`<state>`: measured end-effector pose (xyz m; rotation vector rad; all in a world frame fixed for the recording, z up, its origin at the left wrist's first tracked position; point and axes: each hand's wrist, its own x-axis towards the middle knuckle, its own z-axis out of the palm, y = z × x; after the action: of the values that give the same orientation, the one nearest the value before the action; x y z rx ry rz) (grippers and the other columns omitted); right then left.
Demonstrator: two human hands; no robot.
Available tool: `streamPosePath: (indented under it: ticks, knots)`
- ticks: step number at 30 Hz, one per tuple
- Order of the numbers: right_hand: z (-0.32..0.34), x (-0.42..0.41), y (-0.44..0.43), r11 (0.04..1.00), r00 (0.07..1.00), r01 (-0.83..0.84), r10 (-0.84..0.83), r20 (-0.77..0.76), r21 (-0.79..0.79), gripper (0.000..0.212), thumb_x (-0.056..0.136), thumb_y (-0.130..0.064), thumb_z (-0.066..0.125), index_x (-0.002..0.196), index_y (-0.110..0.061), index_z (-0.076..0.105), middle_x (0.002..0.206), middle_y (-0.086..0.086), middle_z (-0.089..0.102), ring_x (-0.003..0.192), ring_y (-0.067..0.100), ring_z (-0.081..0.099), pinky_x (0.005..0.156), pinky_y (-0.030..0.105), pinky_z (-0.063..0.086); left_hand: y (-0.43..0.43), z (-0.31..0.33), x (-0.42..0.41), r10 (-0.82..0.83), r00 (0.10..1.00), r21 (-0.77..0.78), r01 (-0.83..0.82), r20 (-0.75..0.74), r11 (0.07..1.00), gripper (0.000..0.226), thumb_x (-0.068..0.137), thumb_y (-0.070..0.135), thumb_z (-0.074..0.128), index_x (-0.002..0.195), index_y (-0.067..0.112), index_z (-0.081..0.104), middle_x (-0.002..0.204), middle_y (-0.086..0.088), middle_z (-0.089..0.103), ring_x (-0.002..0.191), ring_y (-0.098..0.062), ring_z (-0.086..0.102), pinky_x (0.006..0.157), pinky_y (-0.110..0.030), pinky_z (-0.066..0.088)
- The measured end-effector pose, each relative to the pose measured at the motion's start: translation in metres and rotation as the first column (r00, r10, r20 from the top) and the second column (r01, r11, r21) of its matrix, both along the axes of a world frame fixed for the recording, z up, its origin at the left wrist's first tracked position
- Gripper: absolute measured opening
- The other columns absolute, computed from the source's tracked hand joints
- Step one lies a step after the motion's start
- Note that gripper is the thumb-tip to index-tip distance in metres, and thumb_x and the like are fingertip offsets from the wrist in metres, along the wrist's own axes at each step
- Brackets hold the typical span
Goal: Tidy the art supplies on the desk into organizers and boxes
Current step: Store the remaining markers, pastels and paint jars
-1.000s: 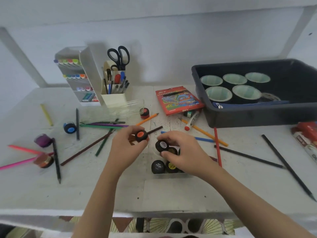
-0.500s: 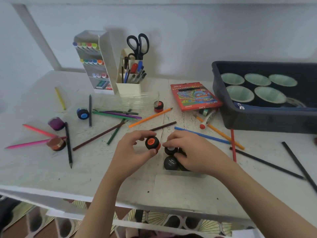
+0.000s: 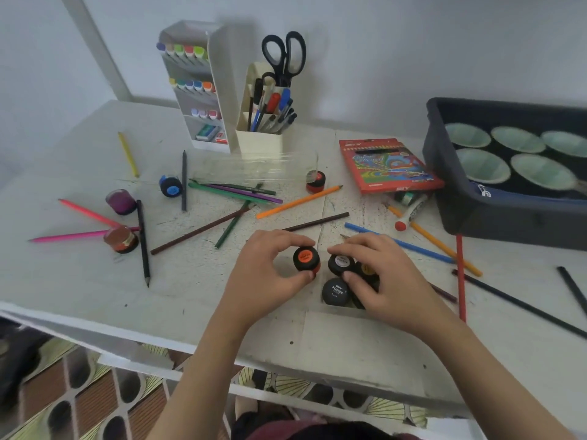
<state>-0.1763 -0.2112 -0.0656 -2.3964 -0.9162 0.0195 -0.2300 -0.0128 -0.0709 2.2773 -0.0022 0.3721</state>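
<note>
My left hand (image 3: 266,274) grips a small paint pot with an orange label on its black lid (image 3: 306,258), held just left of a low box of pots near the desk's front edge. My right hand (image 3: 378,277) pinches a pot with a white-labelled lid (image 3: 340,262) inside that box. A black poster-paint pot (image 3: 336,292) and a yellow-labelled one (image 3: 367,268) stand beside it, partly covered by my right fingers. Loose pots lie further off: a blue one (image 3: 171,186), a purple one (image 3: 120,201), a brown one (image 3: 121,239) and a red one (image 3: 315,181).
Coloured pencils lie scattered over the white desk (image 3: 79,281). At the back stand a marker rack (image 3: 197,84), a pen holder with scissors (image 3: 270,122) and a clear case (image 3: 254,166). A red pencil box (image 3: 387,168) and a dark bin of cups (image 3: 495,214) are at the right.
The camera has tilted down and moved closer. My left hand has brought the orange-labelled pot lower and nearer the box. My right hand stays on the pots in the box.
</note>
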Motion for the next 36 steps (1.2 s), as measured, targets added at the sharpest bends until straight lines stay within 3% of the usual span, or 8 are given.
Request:
streamPosePath:
  ticks: [4,8,12,17,19,26,36]
  knots:
    - [-0.001,-0.001,0.001,1.0,1.0,0.015,-0.014,-0.023,0.019,0.042,0.079,-0.026,0.049,0.119,-0.032,0.061,0.109,-0.023,0.048,0.104,-0.01,0.037,0.087,0.008,0.026,0.0,-0.002,0.001,-0.007,0.999,0.051,0.009,-0.032,0.999,0.04,0.063,0.028,0.084,0.099,0.038,0.069,0.096,0.017,0.057,0.099,-0.004,0.045,0.086,-0.008,0.028]
    - [-0.005,-0.002,-0.001,0.998,0.999,0.045,-0.043,-0.028,0.054,0.042,0.081,-0.024,0.046,0.119,-0.028,0.062,0.108,-0.025,0.048,0.107,-0.02,0.033,0.086,0.006,0.026,0.0,-0.002,-0.001,-0.038,0.999,0.048,0.04,-0.027,0.998,0.037,0.069,0.027,0.081,0.104,0.034,0.07,0.094,0.016,0.06,0.097,-0.006,0.047,0.087,-0.013,0.033]
    - [-0.007,-0.001,0.0,0.993,0.996,0.084,-0.085,-0.003,0.088,0.028,0.09,-0.021,0.052,0.115,-0.024,0.064,0.109,-0.017,0.054,0.102,-0.012,0.038,0.088,0.005,0.027,0.0,-0.001,-0.002,-0.01,1.0,-0.01,0.011,0.018,1.0,0.028,0.076,0.014,0.076,0.1,0.028,0.07,0.091,0.019,0.064,0.09,-0.003,0.052,0.083,-0.016,0.039]
    - [-0.004,0.001,0.0,0.994,0.997,0.081,-0.081,-0.011,0.067,0.023,0.088,-0.02,0.061,0.111,-0.025,0.064,0.11,-0.016,0.056,0.109,0.002,0.044,0.099,0.029,0.035,0.0,0.0,-0.001,-0.01,1.0,-0.07,0.009,-0.019,0.997,0.027,0.076,0.013,0.076,0.095,0.031,0.069,0.09,0.018,0.067,0.085,-0.004,0.056,0.077,-0.017,0.039]
    - [-0.002,0.002,0.002,0.996,0.996,0.071,-0.069,-0.049,0.051,0.025,0.088,-0.018,0.061,0.111,-0.028,0.064,0.111,-0.02,0.053,0.111,0.002,0.043,0.101,0.032,0.034,0.001,0.0,-0.001,-0.005,0.999,-0.104,0.001,-0.04,0.995,0.031,0.076,0.013,0.076,0.093,0.036,0.068,0.091,0.018,0.068,0.084,-0.003,0.057,0.074,-0.014,0.04]
    - [0.004,0.007,0.003,0.996,0.985,0.088,-0.083,-0.152,0.026,0.026,0.089,-0.02,0.061,0.112,-0.033,0.061,0.112,-0.022,0.049,0.105,-0.001,0.044,0.093,0.019,0.034,0.0,0.001,-0.001,0.015,1.0,-0.071,-0.017,-0.023,0.997,0.03,0.074,0.012,0.076,0.085,0.039,0.067,0.088,0.015,0.063,0.081,-0.004,0.053,0.07,-0.009,0.036]
    - [0.003,0.004,0.001,0.993,0.987,0.109,-0.104,-0.12,0.043,0.023,0.091,-0.025,0.057,0.113,-0.029,0.06,0.114,-0.017,0.051,0.109,-0.003,0.042,0.094,0.018,0.034,-0.001,0.005,0.002,0.021,1.0,-0.04,-0.022,-0.011,0.999,0.026,0.077,0.012,0.072,0.078,0.038,0.068,0.08,0.016,0.063,0.078,-0.001,0.052,0.064,-0.006,0.034]
